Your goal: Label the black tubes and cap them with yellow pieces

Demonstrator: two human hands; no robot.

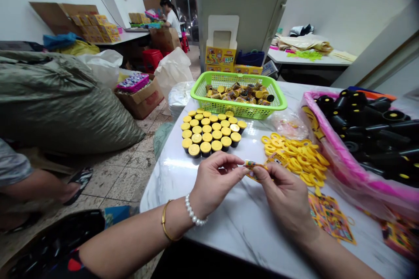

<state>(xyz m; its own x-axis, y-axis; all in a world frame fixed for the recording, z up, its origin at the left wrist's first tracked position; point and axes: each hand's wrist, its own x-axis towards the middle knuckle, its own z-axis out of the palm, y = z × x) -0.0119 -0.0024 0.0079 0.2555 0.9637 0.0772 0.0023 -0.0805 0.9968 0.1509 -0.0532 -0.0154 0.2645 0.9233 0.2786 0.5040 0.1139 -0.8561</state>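
Pinching printed piece with left hand and right hand; I'd keep edges even, clear of yellow rings beyond right.

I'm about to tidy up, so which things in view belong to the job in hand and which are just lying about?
Likely job-related: printed piece between left hand and right hand; yellow-topped black cups; yellow rings; printed sheets; green basket; bin of black parts.

Apparently lying about: large sack; red stool; white bag.
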